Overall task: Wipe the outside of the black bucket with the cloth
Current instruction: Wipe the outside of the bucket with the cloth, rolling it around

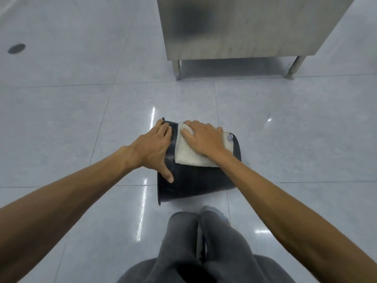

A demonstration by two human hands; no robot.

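Note:
The black bucket lies on its side on the tiled floor in front of my knees. A folded white cloth rests on the bucket's upper side. My right hand presses flat on the cloth, fingers spread. My left hand lies spread on the bucket's left side, with its fingers near the far edge and its thumb on the wall nearer me.
A stainless steel cabinet on short legs stands on the floor beyond the bucket, to the right. A dark round floor drain sits far left. My knees in grey trousers are just behind the bucket.

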